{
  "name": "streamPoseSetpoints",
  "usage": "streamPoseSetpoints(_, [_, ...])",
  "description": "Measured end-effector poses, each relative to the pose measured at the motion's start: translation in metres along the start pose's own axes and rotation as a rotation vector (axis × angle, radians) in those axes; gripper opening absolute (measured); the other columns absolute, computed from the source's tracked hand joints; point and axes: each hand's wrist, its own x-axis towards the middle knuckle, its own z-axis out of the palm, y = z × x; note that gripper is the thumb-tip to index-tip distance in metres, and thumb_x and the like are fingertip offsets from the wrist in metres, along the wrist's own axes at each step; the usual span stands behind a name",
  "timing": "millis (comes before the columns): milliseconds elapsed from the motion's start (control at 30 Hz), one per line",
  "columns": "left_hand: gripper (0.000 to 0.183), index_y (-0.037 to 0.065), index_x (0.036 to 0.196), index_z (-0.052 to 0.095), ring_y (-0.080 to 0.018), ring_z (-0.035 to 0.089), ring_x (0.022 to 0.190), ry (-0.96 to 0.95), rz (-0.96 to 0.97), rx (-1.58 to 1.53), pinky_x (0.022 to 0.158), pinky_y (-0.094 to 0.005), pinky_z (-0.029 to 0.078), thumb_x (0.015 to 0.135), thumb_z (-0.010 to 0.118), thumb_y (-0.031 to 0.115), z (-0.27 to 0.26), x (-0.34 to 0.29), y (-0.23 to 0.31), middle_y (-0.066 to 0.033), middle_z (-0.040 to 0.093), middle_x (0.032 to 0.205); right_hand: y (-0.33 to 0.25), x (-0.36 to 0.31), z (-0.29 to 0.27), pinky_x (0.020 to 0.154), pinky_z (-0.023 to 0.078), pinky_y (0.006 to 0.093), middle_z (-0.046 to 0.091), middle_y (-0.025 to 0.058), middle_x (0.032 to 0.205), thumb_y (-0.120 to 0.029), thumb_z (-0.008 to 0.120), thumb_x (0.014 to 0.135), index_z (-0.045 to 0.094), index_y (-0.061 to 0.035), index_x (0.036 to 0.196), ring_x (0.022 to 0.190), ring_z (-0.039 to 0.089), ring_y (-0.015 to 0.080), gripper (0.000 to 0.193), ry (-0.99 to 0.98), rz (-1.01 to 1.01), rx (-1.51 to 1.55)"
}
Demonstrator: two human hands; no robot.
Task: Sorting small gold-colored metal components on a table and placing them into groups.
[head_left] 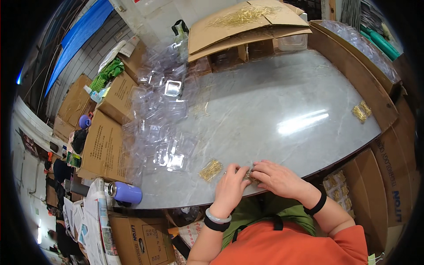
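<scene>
My left hand and my right hand meet at the table's near edge, fingers bent around a small clear plastic box. Thin gold-coloured pieces show in it; the fingers cover most of the box. Just left of my left hand lies a small bundle of gold-coloured pins, with clear plastic around it. Two small packs of similar gold-coloured pieces rest near the table's right edge.
Clear plastic boxes are heaped along the table's left side. A purple bottle stands at the front left corner. Cardboard with loose gold pins lies at the back. Below right, a carton is beside several filled packs.
</scene>
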Motion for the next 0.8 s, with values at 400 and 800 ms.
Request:
streamPoseSetpoints(400, [0.055,0.002,0.136,0.057,-0.0308,0.063,0.101,0.028,0.001,-0.374,0.084,-0.0382,0.053,0.083,0.07,-0.004,0.02,0.006,-0.003,-0.0177,0.062,0.115,-0.006,-0.001,-0.004,0.105,0.048,0.0446,0.057,0.0161,0.13,-0.012,0.076,0.084,0.052,-0.0025,0.134,0.124,0.054,0.0367,0.057,0.091,0.073,0.056])
streamPoseSetpoints(800, [0.053,-0.007,0.138,0.052,-0.0419,0.055,0.119,0.2,0.128,0.019,0.105,-0.0489,0.044,0.086,0.063,-0.004,0.031,-0.017,0.009,-0.0245,0.06,0.127,0.001,-0.003,-0.001,0.113,0.042,0.0446,0.059,0.0168,0.131,-0.011,0.074,0.085,0.055,0.0008,0.132,0.126,0.053,0.0361,0.052,0.133,0.056,-0.012])
